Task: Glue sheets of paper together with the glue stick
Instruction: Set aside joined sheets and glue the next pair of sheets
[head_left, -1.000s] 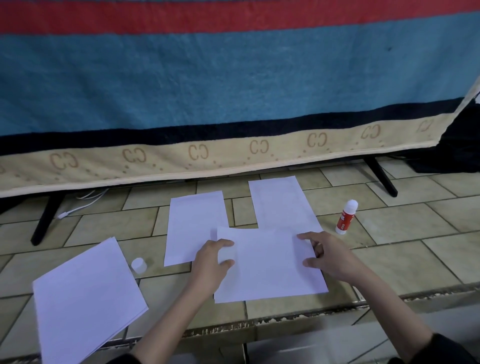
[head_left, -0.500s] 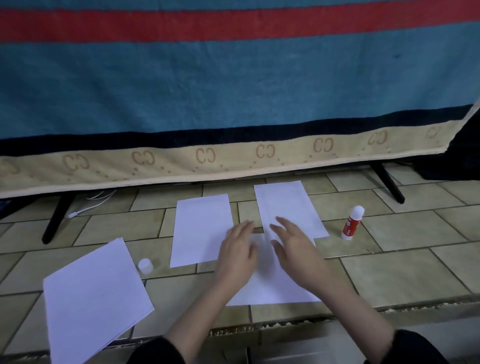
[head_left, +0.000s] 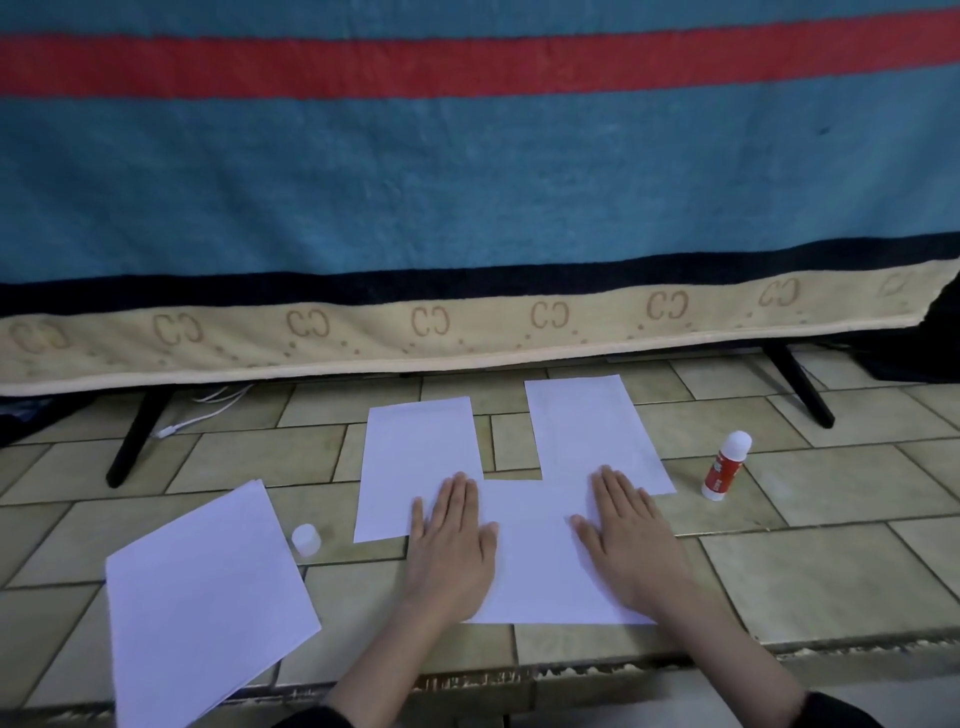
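Three white sheets lie joined on the tiled floor: a near sheet (head_left: 540, 566), a far-left sheet (head_left: 415, 457) and a far-right sheet (head_left: 587, 431), both overlapped by the near one. My left hand (head_left: 452, 545) lies flat, fingers together, over the seam between the near sheet and the far-left sheet. My right hand (head_left: 628, 540) lies flat on the seam with the far-right sheet. A red and white glue stick (head_left: 724, 466) stands upright on the floor to the right of the sheets. Its white cap (head_left: 306, 539) sits on the floor left of them.
A stack of white paper (head_left: 202, 597) lies at the near left, turned at an angle. A striped blanket (head_left: 467, 208) hangs over a black-legged frame (head_left: 135, 436) across the back. A white cable (head_left: 208, 410) lies under it. A step edge (head_left: 519, 675) runs along the near side.
Both hands let go of the near sheet's edges, came together at its middle, then slid apart. They now press flat on the two overlaps. The view also tilted up slightly.
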